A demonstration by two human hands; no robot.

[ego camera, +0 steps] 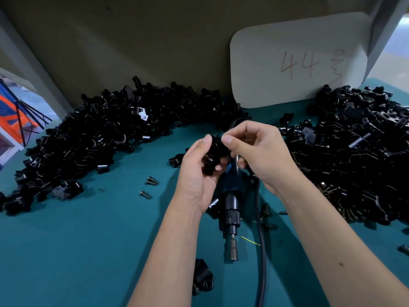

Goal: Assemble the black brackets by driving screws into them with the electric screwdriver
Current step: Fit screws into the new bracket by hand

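Above the middle of the teal worktop [88, 251], both hands meet: left hand [197, 173] grips a small glossy black plastic bracket [215, 151], right hand [259, 151] pinches its top edge. Beneath them lies the blue-and-black electric screwdriver [231, 207], chuck toward the near edge.
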